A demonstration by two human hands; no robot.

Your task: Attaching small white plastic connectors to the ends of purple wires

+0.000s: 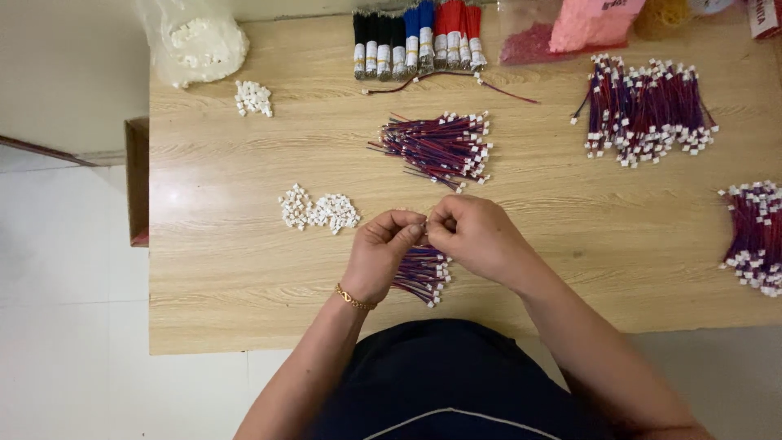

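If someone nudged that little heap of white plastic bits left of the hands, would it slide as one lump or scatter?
The white connector heap would probably scatter: the pieces lie loose and separate, with nothing binding them. They look small and light, so even a gentle nudge likely shifts them. Their blocky shape suggests sliding on the wooden table rather than rolling.

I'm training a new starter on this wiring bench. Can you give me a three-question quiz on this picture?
1. True or false: the left hand and right hand meet above a small bundle of red and blue wires.
2. The loose pile of white connectors nearest the hands lies on which side of them? A. the person's left B. the person's right C. under the wrists
3. What is worn on the left wrist?

Key
1. True.
2. A.
3. A gold-coloured bracelet.
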